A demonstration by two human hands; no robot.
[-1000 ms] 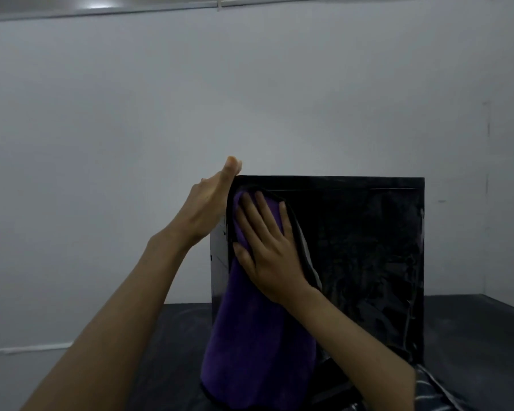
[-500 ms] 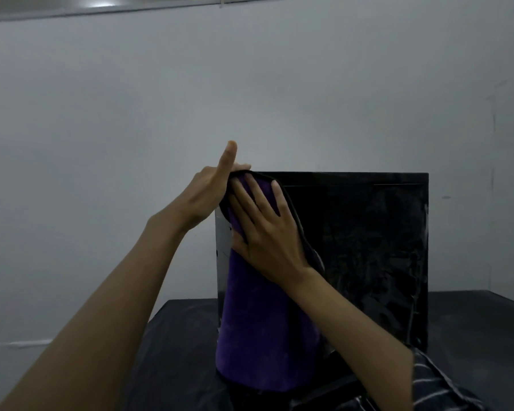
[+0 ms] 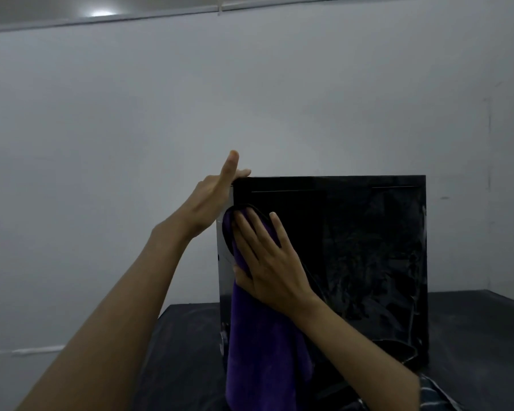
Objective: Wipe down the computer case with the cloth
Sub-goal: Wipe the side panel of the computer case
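Currently the computer case (image 3: 353,262) is standing upright on the dark table (image 3: 472,336), its glossy black side panel facing the camera. Right hand (image 3: 267,262) is pressing the purple cloth (image 3: 261,345) flat against the panel near its 10 o'clock corner, fingers spread; cloth is hanging toward 6 o'clock. Left hand (image 3: 211,200) is bracing the case's upper left corner, fingers straight.

right hand (image 3: 272,266) and cloth (image 3: 261,336) slid lower
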